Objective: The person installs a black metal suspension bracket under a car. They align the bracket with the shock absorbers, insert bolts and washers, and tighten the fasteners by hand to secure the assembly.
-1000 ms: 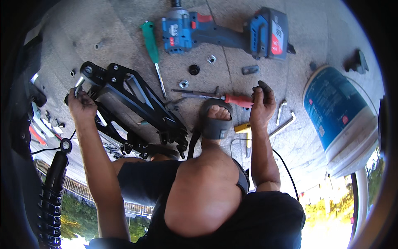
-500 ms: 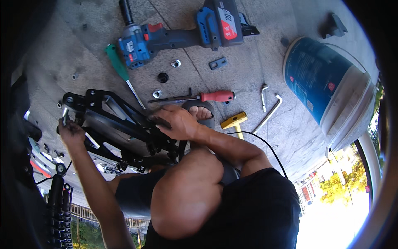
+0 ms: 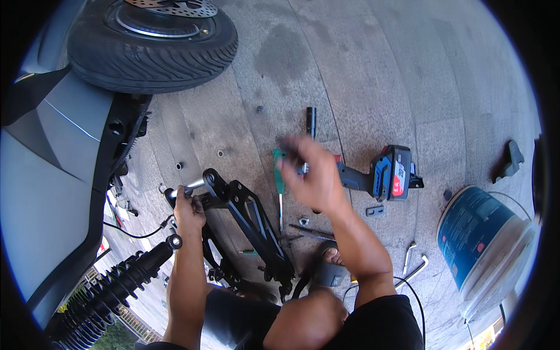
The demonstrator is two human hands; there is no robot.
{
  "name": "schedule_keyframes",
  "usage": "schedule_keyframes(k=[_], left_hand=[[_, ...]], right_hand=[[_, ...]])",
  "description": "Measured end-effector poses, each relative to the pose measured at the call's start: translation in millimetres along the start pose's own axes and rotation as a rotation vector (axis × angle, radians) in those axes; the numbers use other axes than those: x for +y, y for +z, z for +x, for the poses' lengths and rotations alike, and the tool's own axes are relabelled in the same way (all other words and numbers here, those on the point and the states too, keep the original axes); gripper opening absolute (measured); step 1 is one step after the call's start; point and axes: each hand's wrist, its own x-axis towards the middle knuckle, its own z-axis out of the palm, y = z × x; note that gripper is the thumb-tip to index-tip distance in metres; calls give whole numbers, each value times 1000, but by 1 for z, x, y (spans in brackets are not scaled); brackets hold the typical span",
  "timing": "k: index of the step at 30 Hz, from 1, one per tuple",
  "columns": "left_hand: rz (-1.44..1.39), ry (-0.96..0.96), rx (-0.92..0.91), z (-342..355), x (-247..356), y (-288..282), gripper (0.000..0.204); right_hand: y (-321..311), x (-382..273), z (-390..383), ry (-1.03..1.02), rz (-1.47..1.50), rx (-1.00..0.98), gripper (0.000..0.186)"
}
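Observation:
A black metal swingarm (image 3: 254, 224) stands tilted by my legs, with a silver cross tube (image 3: 192, 185) at its upper end. My left hand (image 3: 189, 210) is closed round the swingarm by that tube. Over the blue cordless impact wrench (image 3: 359, 178) hangs my right hand (image 3: 315, 175), smeared by motion; whether its fingers hold anything is unclear. It partly covers the wrench's head and sits beside a green-handled screwdriver (image 3: 280, 181) lying on the paving. A flanged nut (image 3: 304, 221) and a screwdriver shaft (image 3: 312, 232) lie below, the forearm hiding part of that screwdriver.
At left stands a scooter body (image 3: 64, 157) with a wheel (image 3: 157, 55) beyond it. A coil-spring shock absorber (image 3: 116, 286) slants up beside my left forearm. To the right are a blue bucket (image 3: 484, 233), hex keys (image 3: 414, 271) and a slotted plate (image 3: 375, 210).
My view has swung left and farther out, bringing in the scooter and wheel. My right hand has left the swingarm's near end and moved out over the wrench; my left still grips the tube end.

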Motion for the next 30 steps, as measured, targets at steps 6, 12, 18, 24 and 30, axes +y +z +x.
schedule_keyframes(k=[6,12,18,24,30], left_hand=[[20,1,-4,-12,2,4,29],[8,31,-24,-18,1,6,33],[83,17,-17,-17,0,3,34],[25,17,20,-10,-2,4,31],[30,-23,-14,-4,3,-1,28]], right_hand=[[-19,76,209,12,-202,418,40],[-52,112,319,171,-918,139,71],[-55,149,344,48,-1047,271,50],[-23,115,321,78,-547,812,25],[70,-29,184,156,408,406,27]])
